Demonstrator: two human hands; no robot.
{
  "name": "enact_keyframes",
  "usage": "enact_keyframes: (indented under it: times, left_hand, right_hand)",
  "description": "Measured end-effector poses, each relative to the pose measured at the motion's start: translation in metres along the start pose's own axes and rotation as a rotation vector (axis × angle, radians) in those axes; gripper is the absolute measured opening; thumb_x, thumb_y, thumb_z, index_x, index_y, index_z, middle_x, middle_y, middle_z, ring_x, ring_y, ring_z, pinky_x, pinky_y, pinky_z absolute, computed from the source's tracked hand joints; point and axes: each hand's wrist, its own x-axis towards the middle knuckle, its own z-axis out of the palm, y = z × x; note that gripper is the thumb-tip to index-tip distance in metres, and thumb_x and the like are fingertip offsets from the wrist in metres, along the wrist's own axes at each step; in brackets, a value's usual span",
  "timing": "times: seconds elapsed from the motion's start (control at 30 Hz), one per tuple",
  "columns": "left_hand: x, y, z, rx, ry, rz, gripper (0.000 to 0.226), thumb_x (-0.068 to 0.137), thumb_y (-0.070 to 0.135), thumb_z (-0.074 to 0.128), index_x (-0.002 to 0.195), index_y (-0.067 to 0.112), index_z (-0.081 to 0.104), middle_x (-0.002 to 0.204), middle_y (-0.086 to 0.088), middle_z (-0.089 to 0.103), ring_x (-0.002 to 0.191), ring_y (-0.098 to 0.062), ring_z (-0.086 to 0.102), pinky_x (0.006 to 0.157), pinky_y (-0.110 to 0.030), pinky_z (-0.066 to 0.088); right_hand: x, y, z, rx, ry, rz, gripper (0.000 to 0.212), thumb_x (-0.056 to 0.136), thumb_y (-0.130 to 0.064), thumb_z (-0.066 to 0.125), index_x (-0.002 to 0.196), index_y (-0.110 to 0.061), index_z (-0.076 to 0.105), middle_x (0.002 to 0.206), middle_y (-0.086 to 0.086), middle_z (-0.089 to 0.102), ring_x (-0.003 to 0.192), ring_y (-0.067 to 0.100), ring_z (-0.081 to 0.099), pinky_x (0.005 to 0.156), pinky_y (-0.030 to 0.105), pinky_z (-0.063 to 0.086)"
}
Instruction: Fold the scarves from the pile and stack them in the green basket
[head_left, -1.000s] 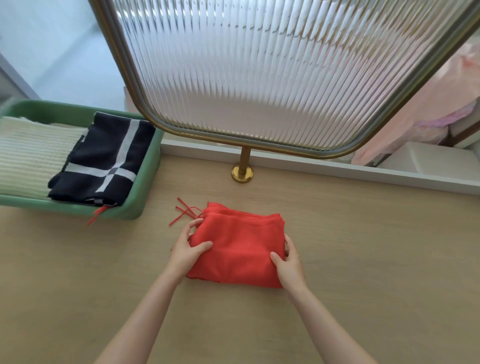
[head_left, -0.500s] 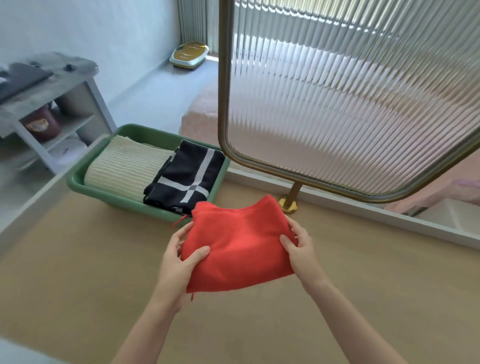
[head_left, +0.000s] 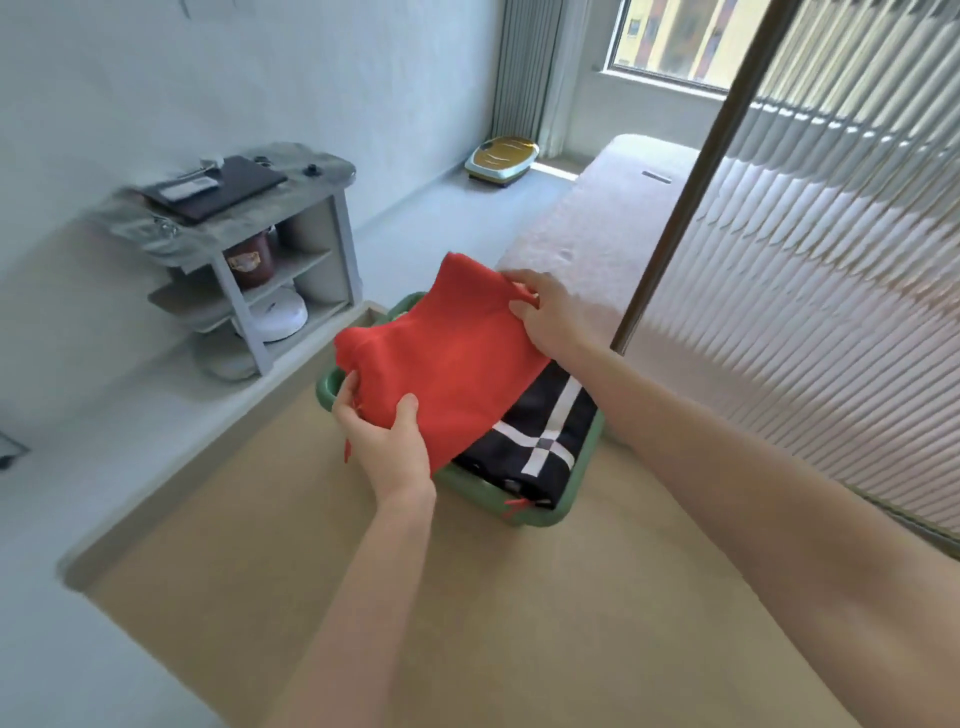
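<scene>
Folded red fabric scarf (head_left: 447, 364) held above the green plastic basket (head_left: 535, 515), partly over the black white-striped scarf (head_left: 545, 431). Left hand (head_left: 387, 441) pinches the near corner, right hand (head_left: 545, 317) grips the far edge. Target's straight below; lower flat.

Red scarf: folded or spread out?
Folded: the red scarf is a compact rectangle, gripped at opposite edges by the left hand and right hand over the green basket.
</scene>
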Motion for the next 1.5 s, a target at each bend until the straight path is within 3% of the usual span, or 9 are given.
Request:
enact_keyframes:
  times: [0.13, 0.27, 0.53, 0.7, 0.8, 0.9, 1.0, 1.3, 1.5]
  left_hand:
    - [0.029, -0.01, 0.03, -0.025, 0.119, 0.046, 0.057, 0.085, 0.006, 0.063, 0.134, 0.026, 0.041, 0.133, 0.001, 0.047, 0.118, -0.019, 0.054, 0.105, -0.039, 0.042]
    - [0.048, -0.034, 0.043, 0.13, 0.131, -0.027, 0.062, 0.087, 0.003, 0.063, 0.141, 0.015, 0.035, 0.139, -0.011, 0.04, 0.123, -0.03, 0.049, 0.107, -0.039, 0.037]
    - [0.054, -0.041, 0.036, 0.816, -0.357, -0.264, 0.075, 0.101, 0.015, 0.045, 0.148, -0.004, -0.011, 0.15, -0.024, 0.005, 0.109, -0.029, 0.039, 0.099, -0.031, 0.034]
    - [0.047, -0.029, 0.025, 1.382, -0.253, 0.189, 0.087, 0.096, 0.038, 0.052, 0.15, 0.002, -0.004, 0.15, -0.019, 0.006, 0.137, -0.034, 0.018, 0.111, -0.037, 0.022]
    - [0.048, -0.029, 0.028, 1.385, -0.177, 0.402, 0.083, 0.095, 0.04, 0.052, 0.151, 0.003, 0.004, 0.155, -0.018, -0.003, 0.146, -0.034, 0.0, 0.117, -0.039, 0.014]
    - [0.061, -0.041, 0.032, 1.425, -0.289, 0.545, 0.076, 0.098, 0.038, 0.047, 0.152, 0.005, 0.005, 0.159, -0.018, -0.005, 0.148, -0.03, -0.008, 0.121, -0.037, 0.003]
    - [0.076, -0.061, 0.025, 1.422, -0.457, 0.453, 0.067, 0.101, 0.042, 0.036, 0.153, 0.011, 0.007, 0.161, -0.011, 0.006, 0.149, -0.023, 0.002, 0.12, -0.034, 0.009]
    - [0.08, -0.044, 0.026, 1.413, -0.414, 0.441, 0.059, 0.099, 0.037, 0.046, 0.148, 0.01, 0.028, 0.155, -0.015, 0.024, 0.144, -0.028, 0.019, 0.115, -0.037, 0.021]
    - [0.065, 0.001, 0.029, 1.059, -0.418, 0.499, 0.035, 0.097, 0.02, 0.052, 0.13, 0.01, 0.056, 0.129, -0.011, 0.059, 0.119, -0.025, 0.052, 0.1, -0.034, 0.038]
  right_hand:
    - [0.063, -0.01, 0.031, 0.018, -0.07, -0.036, 0.038, 0.094, -0.004, 0.048, 0.125, -0.021, 0.06, 0.111, 0.003, 0.047, 0.109, 0.019, 0.049, 0.096, 0.033, 0.041]
    - [0.095, 0.01, 0.062, -0.037, -0.093, -0.018, 0.036, 0.093, -0.002, 0.05, 0.127, -0.013, 0.059, 0.125, 0.012, 0.051, 0.116, 0.022, 0.05, 0.094, 0.028, 0.039]
    - [0.073, 0.084, 0.091, -0.315, -0.202, 0.1, 0.05, 0.1, -0.031, 0.045, 0.146, -0.015, 0.038, 0.148, 0.014, 0.037, 0.136, 0.032, 0.032, 0.114, 0.04, 0.023]
    - [0.053, 0.071, 0.086, -0.447, -0.254, -0.117, 0.061, 0.099, -0.048, 0.04, 0.152, -0.027, 0.021, 0.161, 0.002, 0.008, 0.147, 0.023, 0.004, 0.118, 0.04, -0.001]
    - [0.042, 0.062, 0.094, -0.505, -0.329, -0.234, 0.07, 0.094, -0.059, 0.04, 0.153, -0.033, 0.012, 0.161, -0.001, 0.0, 0.148, 0.019, 0.002, 0.119, 0.036, -0.003]
    - [0.039, 0.065, 0.103, -0.536, -0.407, -0.156, 0.076, 0.091, -0.067, 0.035, 0.153, -0.033, 0.008, 0.161, -0.001, -0.003, 0.148, 0.017, -0.003, 0.12, 0.037, -0.005]
    - [0.039, 0.07, 0.108, -0.572, -0.479, -0.087, 0.078, 0.091, -0.068, 0.032, 0.153, -0.03, 0.004, 0.161, 0.0, -0.002, 0.148, 0.017, -0.006, 0.12, 0.037, -0.007]
    - [0.034, 0.055, 0.097, -0.534, -0.508, -0.058, 0.075, 0.095, -0.061, 0.033, 0.154, -0.027, 0.002, 0.161, 0.0, -0.008, 0.148, 0.02, -0.008, 0.119, 0.04, -0.006]
    - [0.006, 0.026, 0.048, -0.174, -0.343, -0.089, 0.059, 0.098, -0.04, 0.049, 0.15, -0.021, 0.029, 0.16, 0.0, 0.016, 0.143, 0.019, 0.025, 0.117, 0.039, 0.019]
